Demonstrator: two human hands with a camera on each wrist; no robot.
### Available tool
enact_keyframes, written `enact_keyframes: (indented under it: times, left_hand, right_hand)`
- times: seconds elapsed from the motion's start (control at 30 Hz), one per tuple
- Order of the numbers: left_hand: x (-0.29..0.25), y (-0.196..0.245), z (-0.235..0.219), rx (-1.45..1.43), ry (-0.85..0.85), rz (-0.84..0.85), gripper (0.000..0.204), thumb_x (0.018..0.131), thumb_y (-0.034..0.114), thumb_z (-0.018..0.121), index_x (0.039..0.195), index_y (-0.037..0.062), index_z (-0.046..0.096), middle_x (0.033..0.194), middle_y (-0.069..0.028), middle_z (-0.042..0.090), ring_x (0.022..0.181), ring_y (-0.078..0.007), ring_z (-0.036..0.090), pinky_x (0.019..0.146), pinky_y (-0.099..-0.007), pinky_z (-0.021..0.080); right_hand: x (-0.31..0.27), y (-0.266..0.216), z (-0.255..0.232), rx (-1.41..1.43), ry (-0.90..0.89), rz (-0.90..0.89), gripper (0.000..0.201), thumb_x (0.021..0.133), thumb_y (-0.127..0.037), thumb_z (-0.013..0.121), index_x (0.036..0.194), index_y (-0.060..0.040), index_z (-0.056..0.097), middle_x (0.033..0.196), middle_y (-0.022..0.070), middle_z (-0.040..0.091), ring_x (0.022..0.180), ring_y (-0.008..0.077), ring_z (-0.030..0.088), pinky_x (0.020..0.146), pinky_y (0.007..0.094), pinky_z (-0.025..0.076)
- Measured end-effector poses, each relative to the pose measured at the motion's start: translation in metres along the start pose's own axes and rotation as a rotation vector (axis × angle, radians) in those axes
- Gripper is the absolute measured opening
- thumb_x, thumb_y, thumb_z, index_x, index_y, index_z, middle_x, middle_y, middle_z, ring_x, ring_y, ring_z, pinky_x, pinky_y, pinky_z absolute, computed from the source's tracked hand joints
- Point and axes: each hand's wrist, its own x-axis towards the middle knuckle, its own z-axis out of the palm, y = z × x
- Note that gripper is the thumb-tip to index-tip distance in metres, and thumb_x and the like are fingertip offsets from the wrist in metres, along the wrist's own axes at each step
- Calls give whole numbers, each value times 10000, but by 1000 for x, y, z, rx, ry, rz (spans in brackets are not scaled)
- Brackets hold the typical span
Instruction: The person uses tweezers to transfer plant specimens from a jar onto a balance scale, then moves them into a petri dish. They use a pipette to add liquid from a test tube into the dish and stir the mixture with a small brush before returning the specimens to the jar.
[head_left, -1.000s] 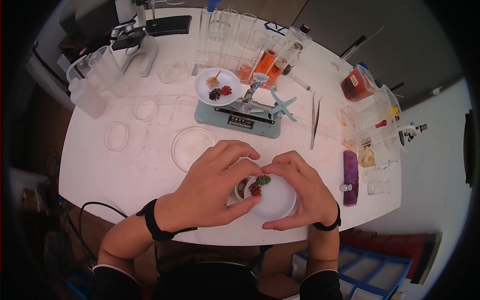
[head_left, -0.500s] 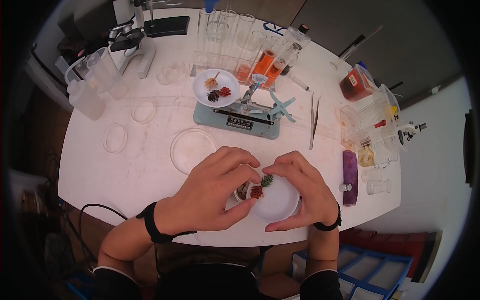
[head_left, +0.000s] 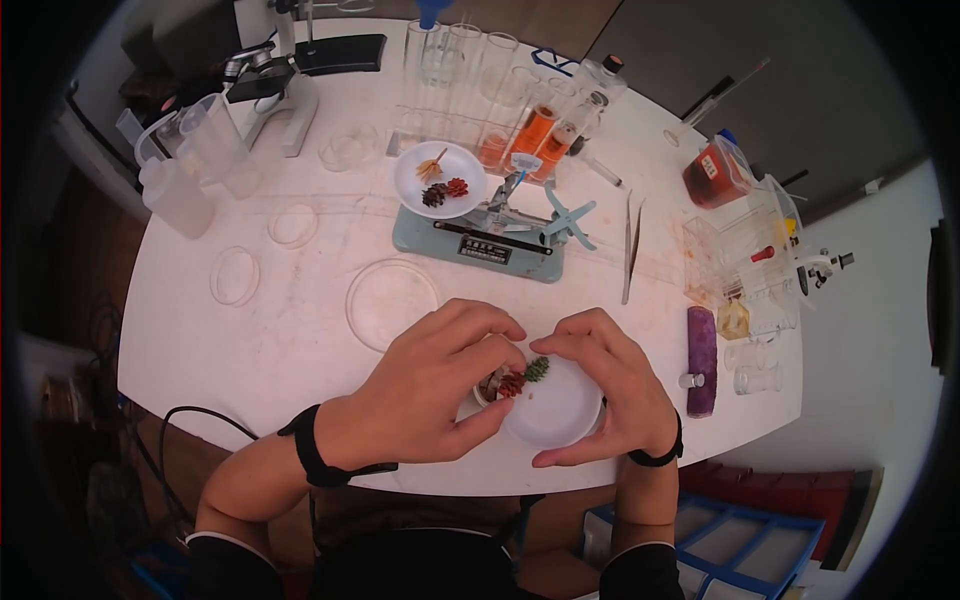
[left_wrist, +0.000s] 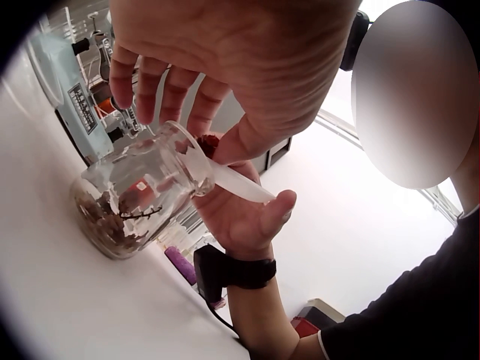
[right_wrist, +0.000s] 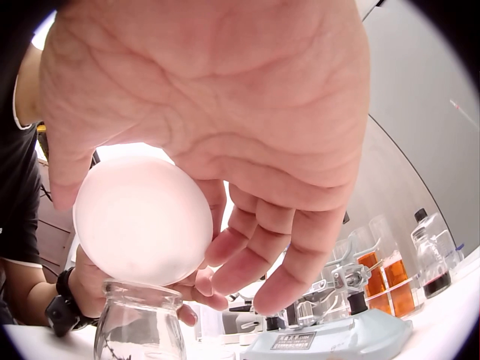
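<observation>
My right hand (head_left: 625,390) grips a shallow white dish (head_left: 560,410) by its edge, thumb near me and fingers at the far side. The dish is tilted, its left rim right at the mouth of a clear glass jar (left_wrist: 150,180). Brown bits and a dark twig lie in the bottom of the jar. A small red cone-like piece (head_left: 512,385) sits at the dish's left edge, between the thumb and index fingertip of my left hand (head_left: 420,385). Beside it on the dish is a green cone-like piece (head_left: 538,369).
Beyond the hands stands a blue-grey balance (head_left: 480,250), several dried pieces on its white pan (head_left: 415,205). A petri dish (head_left: 350,305) lies nearer. Test tubes (head_left: 440,60) are racked behind, tweezers (head_left: 632,250) and a purple roll (head_left: 702,360) lie at right.
The white dish has shifted slightly right, while the red piece now sits nearer the jar mouth between the left fingertips. The green piece has moved slightly right. Both hands stay nearly in place.
</observation>
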Motion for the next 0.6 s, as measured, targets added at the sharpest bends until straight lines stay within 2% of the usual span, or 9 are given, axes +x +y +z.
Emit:
enact_keyframes:
  times: [0.1, 0.2, 0.6]
  left_hand:
    - [1, 3, 0, -1, 29, 20, 280, 692, 62, 706, 949, 56, 595, 1108, -130, 571, 1050, -325, 549, 856, -387, 471]
    - [-1, 1, 0, -18, 14, 11, 310, 684, 38, 703, 981, 66, 620, 1151, -120, 577, 1066, -323, 550, 862, -391, 469]
    - [-2, -1, -3, -81, 71, -42, 292, 685, 38, 704, 968, 53, 632, 1123, -127, 603, 1061, -305, 566, 877, -378, 459]
  right_hand:
    - [0, 1, -1, 1, 5, -3, 795, 539, -387, 921, 1168, -25, 597, 1046, 142, 544, 881, 288, 590, 724, 339, 492]
    - [-1, 0, -2, -2, 8, 1, 792, 537, -390, 919, 1163, -26, 600, 1044, 140, 545, 877, 289, 590, 724, 342, 493]
    - [-2, 0, -4, -16, 17, 9, 784, 526, -382, 917, 1154, -29, 608, 1038, 139, 547, 875, 292, 595, 728, 344, 496]
